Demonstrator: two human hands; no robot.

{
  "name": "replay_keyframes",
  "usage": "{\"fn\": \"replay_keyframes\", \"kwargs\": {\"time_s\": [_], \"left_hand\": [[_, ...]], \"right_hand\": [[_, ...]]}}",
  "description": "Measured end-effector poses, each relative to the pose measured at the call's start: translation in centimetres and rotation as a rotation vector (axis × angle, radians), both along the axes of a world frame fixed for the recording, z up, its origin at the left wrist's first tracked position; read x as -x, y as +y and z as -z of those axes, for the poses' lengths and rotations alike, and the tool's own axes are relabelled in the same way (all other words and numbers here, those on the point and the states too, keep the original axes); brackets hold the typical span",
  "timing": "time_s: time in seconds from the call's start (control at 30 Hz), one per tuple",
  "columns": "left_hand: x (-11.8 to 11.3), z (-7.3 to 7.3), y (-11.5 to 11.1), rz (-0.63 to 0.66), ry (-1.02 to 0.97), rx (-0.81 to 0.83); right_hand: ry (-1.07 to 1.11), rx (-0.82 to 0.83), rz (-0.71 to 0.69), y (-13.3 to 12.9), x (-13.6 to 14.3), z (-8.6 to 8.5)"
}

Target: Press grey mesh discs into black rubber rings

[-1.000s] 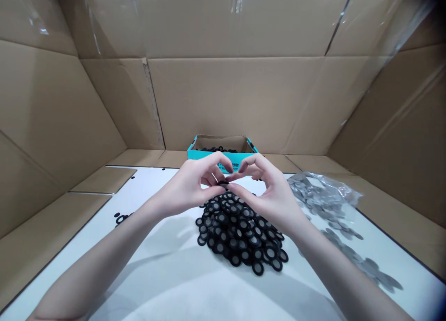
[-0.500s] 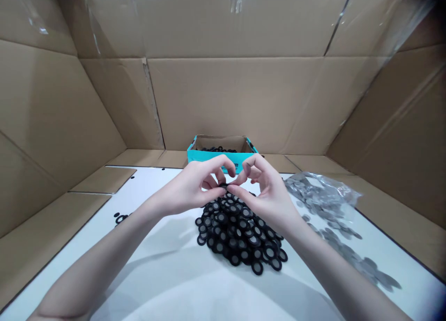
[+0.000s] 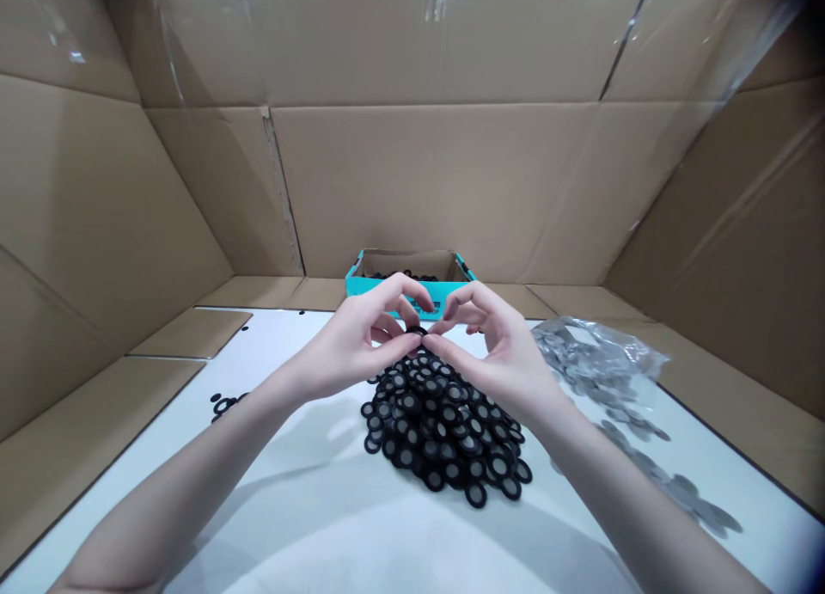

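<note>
Between the fingertips of both hands is a small black ring (image 3: 417, 329), partly hidden by the thumbs. My left hand (image 3: 367, 332) pinches it from the left, thumb below and fingers above. From the right, my right hand (image 3: 493, 340) grips the same ring with thumb and index finger. Whether a grey disc sits in this ring I cannot tell. Just below and in front of the hands lies a heap of black rings with grey centres (image 3: 444, 431) on the white table (image 3: 309, 499).
Behind the hands stands a turquoise open box (image 3: 358, 288) with black pieces inside. At right, a clear plastic bag (image 3: 599, 353) of grey discs lies beside loose grey discs (image 3: 650, 469). A few black rings (image 3: 223, 405) rest at left. Cardboard walls (image 3: 425, 190) surround the table.
Both hands have risen slightly with the ring, which now shows more between the fingertips. The heap looks unchanged.
</note>
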State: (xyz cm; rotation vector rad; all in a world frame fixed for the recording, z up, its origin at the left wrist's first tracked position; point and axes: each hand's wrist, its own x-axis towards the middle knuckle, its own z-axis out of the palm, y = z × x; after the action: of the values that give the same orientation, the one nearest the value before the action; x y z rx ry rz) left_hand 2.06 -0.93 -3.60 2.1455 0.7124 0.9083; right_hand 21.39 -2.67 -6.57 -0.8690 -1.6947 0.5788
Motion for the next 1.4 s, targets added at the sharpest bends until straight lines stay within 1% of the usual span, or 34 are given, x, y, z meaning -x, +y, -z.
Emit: {"fn": "replay_keyframes", "kwargs": {"time_s": [0.1,0.17,0.3,0.37,0.5,0.63,0.73,0.93,1.03,1.1,1.2,1.3,1.4], "left_hand": [[0.2,-0.1,0.1,0.027,0.035,-0.014],[0.4,-0.1,0.2,0.033,0.077,-0.033],[0.6,0.0,0.4,0.003,0.108,-0.039],[0.5,0.0,0.4,-0.014,0.068,-0.047],[0.3,-0.1,0.1,-0.027,-0.023,-0.089],[0.1,-0.2,-0.1,-0.032,-0.008,-0.122],[0.1,0.0,-0.1,-0.04,0.01,-0.124],[0.0,0.2,-0.1,-0.067,0.02,-0.096],[-0.1,0.2,-0.2,-0.07,-0.001,-0.106],[-0.1,0.1,-0.2,-0.056,-0.031,-0.113],[0.0,0.2,-0.2,-0.02,-0.09,-0.158],[0.1,0.2,-0.1,0.025,-0.121,-0.261],[0.3,0.2,0.0,0.05,-0.114,-0.376]], "right_hand": [[0.025,-0.028,-0.019,-0.2,0.3,0.3],[0.015,-0.065,-0.005,-0.3,0.5,0.4],[-0.101,-0.139,0.047,-0.2,0.6,0.6],[-0.109,-0.136,0.032,-0.1,0.5,0.6],[-0.031,-0.079,0.0,0.1,0.2,0.4],[0.004,-0.061,-0.003,0.1,0.0,0.1],[-0.009,-0.067,-0.005,0.0,0.1,0.1],[-0.143,-0.179,0.126,-0.5,0.3,0.3],[-0.146,-0.191,0.129,-0.6,0.3,0.2],[-0.081,-0.149,0.09,-0.6,0.2,0.1],[0.07,-0.007,0.01,-0.3,0.0,-0.1],[0.164,0.147,-0.071,0.1,-0.2,-0.1],[0.232,0.244,-0.187,0.4,-0.3,0.0]]}}
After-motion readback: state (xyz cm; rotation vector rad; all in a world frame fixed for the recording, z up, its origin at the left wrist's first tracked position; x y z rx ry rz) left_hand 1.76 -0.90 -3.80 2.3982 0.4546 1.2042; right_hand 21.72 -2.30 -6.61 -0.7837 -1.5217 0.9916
